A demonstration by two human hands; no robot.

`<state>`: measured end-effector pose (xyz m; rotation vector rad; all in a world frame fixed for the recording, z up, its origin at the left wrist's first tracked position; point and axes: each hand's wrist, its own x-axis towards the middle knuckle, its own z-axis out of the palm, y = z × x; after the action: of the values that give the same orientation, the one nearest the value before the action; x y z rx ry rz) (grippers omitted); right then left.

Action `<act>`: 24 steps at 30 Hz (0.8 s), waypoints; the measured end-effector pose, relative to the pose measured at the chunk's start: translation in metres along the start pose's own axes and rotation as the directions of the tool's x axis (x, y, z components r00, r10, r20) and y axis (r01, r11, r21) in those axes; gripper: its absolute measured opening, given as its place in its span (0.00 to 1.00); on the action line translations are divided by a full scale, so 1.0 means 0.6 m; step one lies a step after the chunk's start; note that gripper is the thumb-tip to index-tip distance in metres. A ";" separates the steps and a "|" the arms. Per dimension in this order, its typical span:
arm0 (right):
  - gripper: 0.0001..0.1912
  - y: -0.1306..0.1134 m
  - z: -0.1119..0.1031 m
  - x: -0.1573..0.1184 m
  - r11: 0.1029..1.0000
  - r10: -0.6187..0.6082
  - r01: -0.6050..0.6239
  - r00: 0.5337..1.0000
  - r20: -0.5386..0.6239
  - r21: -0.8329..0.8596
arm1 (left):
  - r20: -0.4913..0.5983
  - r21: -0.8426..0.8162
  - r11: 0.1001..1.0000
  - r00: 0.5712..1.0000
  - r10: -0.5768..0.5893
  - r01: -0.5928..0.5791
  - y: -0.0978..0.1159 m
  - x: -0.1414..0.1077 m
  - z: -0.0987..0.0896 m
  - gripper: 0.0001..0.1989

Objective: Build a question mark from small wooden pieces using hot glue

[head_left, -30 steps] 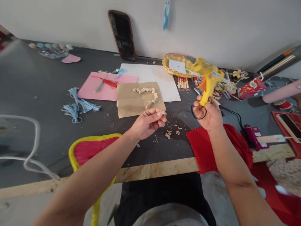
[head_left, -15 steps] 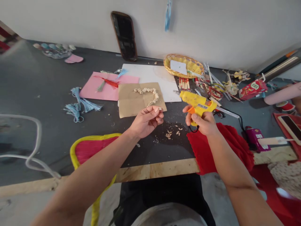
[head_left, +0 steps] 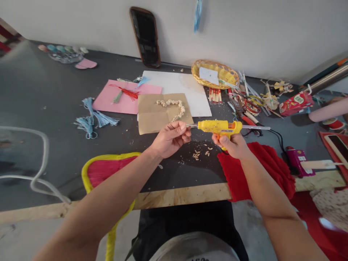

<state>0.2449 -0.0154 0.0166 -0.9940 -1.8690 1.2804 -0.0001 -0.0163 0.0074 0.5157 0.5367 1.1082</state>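
Observation:
My right hand (head_left: 232, 145) is wrapped round the handle of a yellow glue gun (head_left: 217, 126), with a clear glue stick (head_left: 257, 127) jutting from its back. The gun points left, and its metal nozzle meets the fingertips of my left hand (head_left: 174, 137). Those fingers pinch a tiny pale wooden piece, now mostly hidden by fingers and nozzle. Behind my left hand, a curved row of small pale pieces (head_left: 179, 108) lies on brown paper (head_left: 150, 116). Several loose wooden bits (head_left: 196, 155) are scattered on the dark table below the gun.
A wicker basket (head_left: 194, 74) stands at the back, beside scissors (head_left: 251, 107) and other clutter. A red cloth (head_left: 255, 166) lies under my right forearm. Blue tassels (head_left: 94, 117) lie at left, near pink paper (head_left: 104, 99). A phone (head_left: 146, 36) leans on the wall.
My right hand has levelled the glue gun and brought it left and down, so its nozzle now reaches the piece in my left fingers. My left hand has stayed nearly still.

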 end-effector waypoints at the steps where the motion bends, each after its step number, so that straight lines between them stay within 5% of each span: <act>1: 0.24 -0.001 0.001 0.000 1.000 0.001 -0.001 1.000 -0.004 -0.002 | -0.003 0.006 1.000 1.000 -0.002 0.002 0.000 0.000 0.000 0.08; 24: 0.26 -0.012 0.000 0.003 0.998 0.005 -0.006 1.000 -0.015 -0.061 | -0.028 0.024 1.000 0.999 0.019 -0.018 0.002 -0.001 0.001 0.09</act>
<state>0.2426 -0.0155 0.0237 -1.0392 -1.9053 1.2219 -0.0004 -0.0163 0.0087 0.5268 0.5711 1.1292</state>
